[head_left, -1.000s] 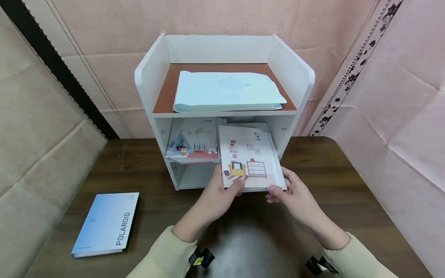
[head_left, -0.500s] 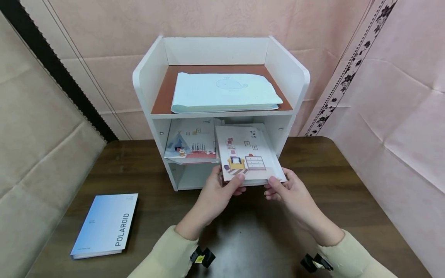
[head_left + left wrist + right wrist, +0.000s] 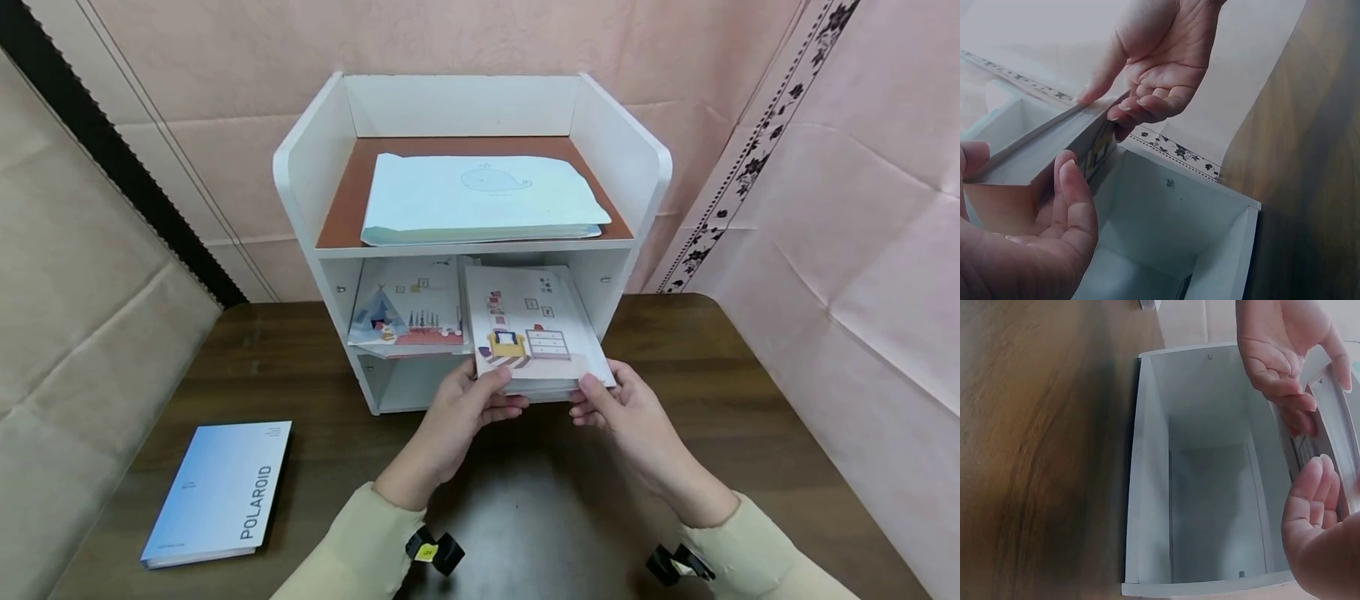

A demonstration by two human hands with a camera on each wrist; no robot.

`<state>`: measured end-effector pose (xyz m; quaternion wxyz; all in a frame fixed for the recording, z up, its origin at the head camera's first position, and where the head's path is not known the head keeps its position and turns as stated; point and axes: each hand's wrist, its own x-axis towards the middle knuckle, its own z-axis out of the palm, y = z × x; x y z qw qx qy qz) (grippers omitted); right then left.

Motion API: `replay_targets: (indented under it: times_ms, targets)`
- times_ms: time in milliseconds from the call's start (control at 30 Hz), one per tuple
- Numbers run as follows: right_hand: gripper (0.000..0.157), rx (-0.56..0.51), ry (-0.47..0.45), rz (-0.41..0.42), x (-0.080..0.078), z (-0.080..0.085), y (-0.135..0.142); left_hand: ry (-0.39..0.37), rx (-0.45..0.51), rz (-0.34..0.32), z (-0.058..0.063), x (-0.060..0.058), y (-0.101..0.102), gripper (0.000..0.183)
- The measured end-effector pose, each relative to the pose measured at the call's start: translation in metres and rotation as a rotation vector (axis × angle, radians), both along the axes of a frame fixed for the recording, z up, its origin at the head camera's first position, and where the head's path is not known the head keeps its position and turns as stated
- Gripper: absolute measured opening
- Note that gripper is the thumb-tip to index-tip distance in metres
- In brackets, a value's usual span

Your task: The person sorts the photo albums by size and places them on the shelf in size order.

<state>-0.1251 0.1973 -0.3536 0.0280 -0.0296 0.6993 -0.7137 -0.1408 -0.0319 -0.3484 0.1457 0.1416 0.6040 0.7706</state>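
Both hands hold a white illustrated book [image 3: 536,325], its cover printed with a yellow armchair and a chest of drawers. Its far part reaches into the middle compartment of a white shelf unit [image 3: 618,283]. My left hand [image 3: 459,417] grips the near left corner, thumb on the cover and fingers underneath. At the near right corner my right hand [image 3: 630,421] pinches the book the same way. The thick page edge of the book [image 3: 1035,147] faces the left wrist camera. Another illustrated book [image 3: 408,312], with a blue tent, lies to its left in that compartment.
A pale blue folder [image 3: 487,196] with a whale drawing lies on the brown top shelf [image 3: 341,208]. On the brown table [image 3: 555,517], front left, rests a blue POLAROID book [image 3: 217,492]. Under the hands is the lower compartment [image 3: 1210,506]. Pink cloth [image 3: 465,33] hangs behind.
The armchair book has moved slightly away from me, farther into the middle compartment, with both hands still holding its near corners. The head view has shifted a little.
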Motion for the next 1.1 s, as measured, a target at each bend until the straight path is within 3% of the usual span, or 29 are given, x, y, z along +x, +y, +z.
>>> replay_targets:
  times_ms: [267,600,933,1100]
  targets:
    - [0.046,-0.085,0.027,0.002,-0.014,-0.006,-0.004,-0.048,0.032,0.034,-0.006,-0.018,0.003,0.057]
    - [0.047,-0.14,-0.015,-0.046,-0.033,-0.009,-0.011,-0.128,0.067,0.12,-0.007,-0.032,0.011,0.064]
    - [0.049,-0.14,-0.085,-0.118,-0.034,0.001,-0.022,-0.201,0.076,0.162,0.001,-0.032,0.013,0.068]
    - [0.042,-0.152,-0.109,-0.105,-0.03,0.002,-0.022,-0.128,-0.051,0.209,-0.008,-0.028,0.013,0.072]
